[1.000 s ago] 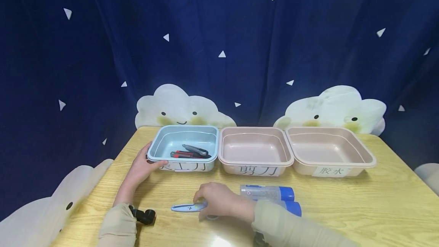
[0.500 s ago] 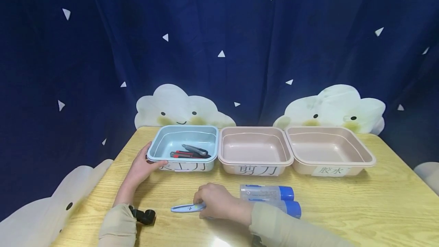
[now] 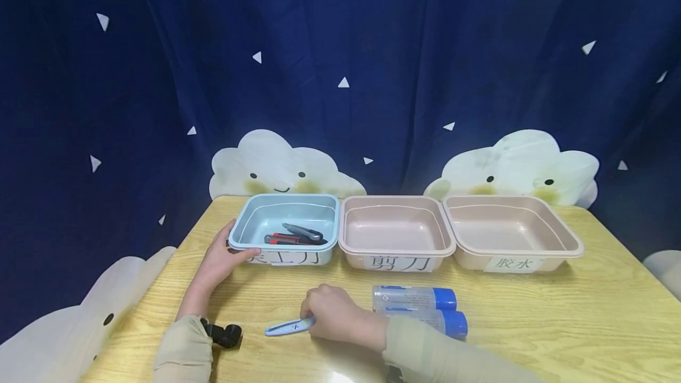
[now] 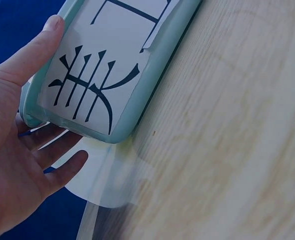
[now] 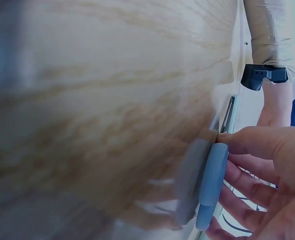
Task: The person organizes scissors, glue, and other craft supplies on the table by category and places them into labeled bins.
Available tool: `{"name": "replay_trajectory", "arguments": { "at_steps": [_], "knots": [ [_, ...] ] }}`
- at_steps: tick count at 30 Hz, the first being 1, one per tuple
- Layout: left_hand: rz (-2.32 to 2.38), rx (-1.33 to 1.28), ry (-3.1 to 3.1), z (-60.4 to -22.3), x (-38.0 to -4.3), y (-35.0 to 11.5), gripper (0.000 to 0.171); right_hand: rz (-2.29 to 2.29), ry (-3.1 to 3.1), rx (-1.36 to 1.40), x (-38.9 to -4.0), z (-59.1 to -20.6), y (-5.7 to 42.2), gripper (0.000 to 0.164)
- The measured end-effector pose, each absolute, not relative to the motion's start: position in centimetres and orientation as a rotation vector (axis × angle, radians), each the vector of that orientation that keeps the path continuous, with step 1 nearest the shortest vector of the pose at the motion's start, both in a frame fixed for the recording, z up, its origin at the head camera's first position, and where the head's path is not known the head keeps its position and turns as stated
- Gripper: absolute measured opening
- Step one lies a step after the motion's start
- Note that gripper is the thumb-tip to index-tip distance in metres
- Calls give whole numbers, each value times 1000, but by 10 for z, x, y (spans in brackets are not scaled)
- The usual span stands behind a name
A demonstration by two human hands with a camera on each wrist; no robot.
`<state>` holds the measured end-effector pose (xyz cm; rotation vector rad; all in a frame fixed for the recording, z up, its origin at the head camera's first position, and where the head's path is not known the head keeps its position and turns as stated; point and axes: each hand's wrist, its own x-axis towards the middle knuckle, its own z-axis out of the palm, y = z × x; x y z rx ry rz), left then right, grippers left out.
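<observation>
Our left hand (image 3: pixel 219 261) cups the near left corner of the blue tray (image 3: pixel 242 232), thumb along its rim, fingers loosely spread against its side. Inside the tray, just beyond that hold, lie two utility knives (image 3: pixel 295 236). Our right hand (image 3: pixel 334 316) curls over the handles of a pair of blue scissors (image 3: pixel 287 327) lying on the wooden table (image 3: pixel 558 312), blade tip sticking out left of the grip. Just right of it lie two glue bottles (image 3: pixel 420 306); beyond stand two beige trays (image 3: pixel 396 232).
</observation>
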<state>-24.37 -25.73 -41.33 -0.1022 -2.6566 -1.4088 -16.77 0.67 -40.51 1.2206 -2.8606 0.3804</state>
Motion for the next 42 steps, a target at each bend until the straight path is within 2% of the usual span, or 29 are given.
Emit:
{"name": "replay_trajectory", "arguments": {
  "at_steps": [18, 42],
  "knots": [
    [-1441, -93, -2657, -410, -242, -257, 96, 402, -2726, 1165, -171, -373, 27, 17],
    [-1445, -79, -2672, -412, -244, -259, 100, 451, -2633, 996, -198, -332, 70, 20]
  ]
}}
